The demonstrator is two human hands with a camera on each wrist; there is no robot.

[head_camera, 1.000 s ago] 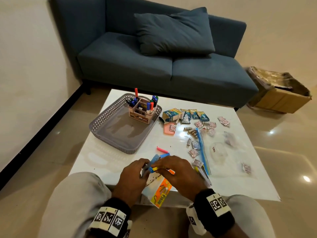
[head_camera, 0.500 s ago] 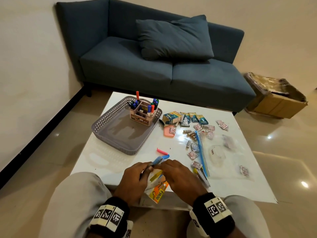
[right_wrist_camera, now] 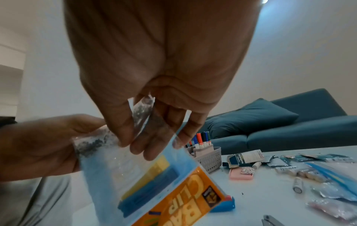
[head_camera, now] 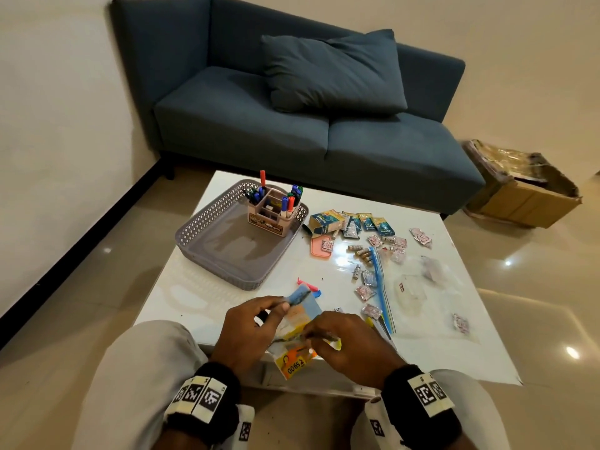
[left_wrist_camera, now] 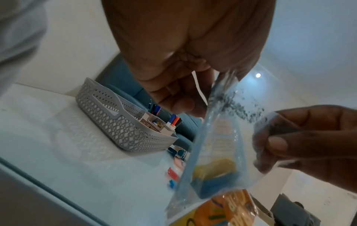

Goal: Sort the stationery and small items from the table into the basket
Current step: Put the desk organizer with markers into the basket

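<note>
Clear plastic clip packet [right_wrist_camera: 146, 180] — orange card | smudged top | both hands pinching

Packet [head_camera: 297, 332]: now pulled open at its top, where earlier the two hands met closed over it; the clear mouth gapes between them.
Left hand [head_camera: 251, 326]: its grip now lies apart from the right hand, pinching one top corner.
Right hand [head_camera: 349, 344]: it now pinches the opposite edge of the mouth, lower and nearer the body.
Blue clip [right_wrist_camera: 148, 197]: earlier sticking out above the fingers, now lying inside the packet beside a yellow clip [right_wrist_camera: 146, 178].
</note>
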